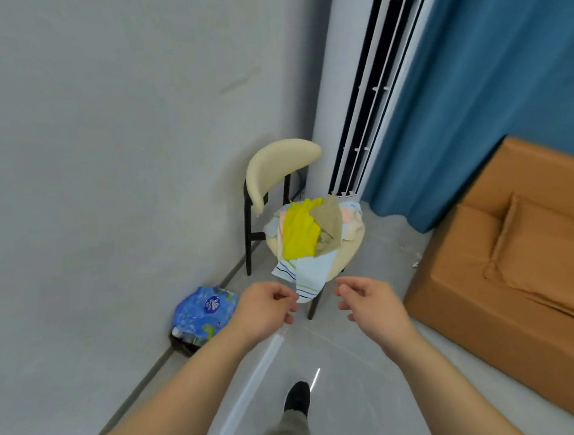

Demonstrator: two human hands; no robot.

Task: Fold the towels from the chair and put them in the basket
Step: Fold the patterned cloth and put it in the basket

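Loosely curled, empty, left hand (pixel 265 310) and right hand (pixel 371 305) hover between package (pixel 204 313) and sofa (pixel 523 267).

yellow towel (pixel 301 230), striped white towel (pixel 309 274) — cream chair (pixel 276 170)

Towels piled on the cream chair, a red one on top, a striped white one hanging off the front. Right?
Not quite. The head view shows the top towel is yellow, not red. The rest stands: towels piled on the cream chair, striped white one hanging off the front.
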